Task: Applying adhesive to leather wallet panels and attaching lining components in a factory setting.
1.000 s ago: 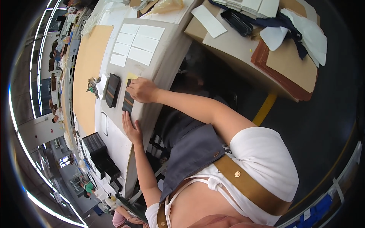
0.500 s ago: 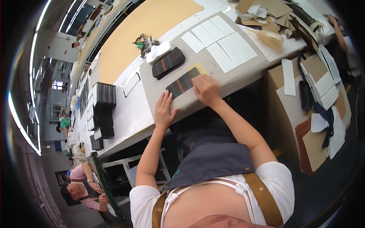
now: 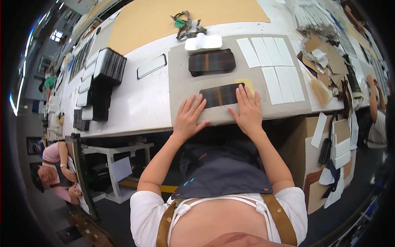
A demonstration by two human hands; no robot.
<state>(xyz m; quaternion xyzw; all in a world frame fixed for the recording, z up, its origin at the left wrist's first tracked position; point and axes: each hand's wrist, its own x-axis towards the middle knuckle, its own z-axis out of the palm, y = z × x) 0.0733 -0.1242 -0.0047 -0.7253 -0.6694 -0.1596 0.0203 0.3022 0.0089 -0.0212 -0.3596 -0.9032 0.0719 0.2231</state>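
A dark plaid fabric panel (image 3: 219,96) with an orange stripe lies flat on the grey work mat (image 3: 185,80) near the table's front edge. My left hand (image 3: 188,117) rests flat at its left end, fingers spread. At the other end my right hand (image 3: 249,112) lies with fingers stretched out, its tips touching the panel. A yellow piece (image 3: 246,84) shows partly beneath that corner. Behind the panel sits a stack of similar plaid pieces (image 3: 212,62), with a white block (image 3: 203,43) just beyond it.
White strips (image 3: 269,51) lie in rows on the mat's right. To the left are a black-edged frame (image 3: 151,66) and stacked dark panels (image 3: 108,68). Cardboard scraps (image 3: 325,61) are heaped at right. A co-worker (image 3: 57,173) is at lower left.
The view has turned, so the table sits more level. My right hand has gone from curled fingers at the panel's corner to lying flat. My left hand stays flat at the left end.
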